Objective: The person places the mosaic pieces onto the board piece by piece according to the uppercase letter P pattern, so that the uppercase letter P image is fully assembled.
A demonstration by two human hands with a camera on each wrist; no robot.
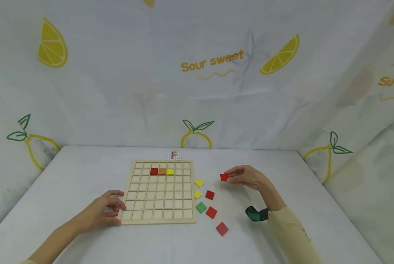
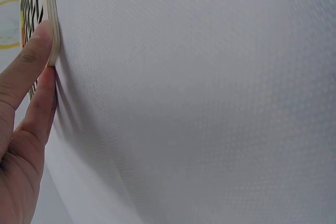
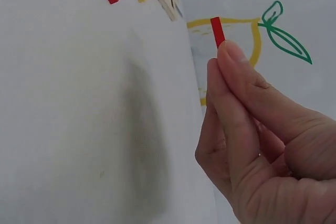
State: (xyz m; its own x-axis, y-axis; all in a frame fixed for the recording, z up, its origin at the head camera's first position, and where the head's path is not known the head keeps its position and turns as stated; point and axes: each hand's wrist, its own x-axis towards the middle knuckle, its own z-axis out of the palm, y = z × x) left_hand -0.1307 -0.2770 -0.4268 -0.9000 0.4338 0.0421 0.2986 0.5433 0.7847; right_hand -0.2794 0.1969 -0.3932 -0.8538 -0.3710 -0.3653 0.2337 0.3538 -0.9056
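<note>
My left hand is at the near left corner of a pale wooden grid board, its fingertips touching the edge. Set in the grid's second row are a dark red square tile, an orange square tile and a yellow quarter-round tile. To the right of the board, my right hand pinches a red square tile between thumb and fingers, raised above the table. In the right wrist view the tile stands edge-on.
Loose beside the board lie yellow tiles, a green tile and several red tiles. A small printed pattern card lies behind the board. A black and green band shows by the right sleeve. A lemon-print cloth hangs behind the table.
</note>
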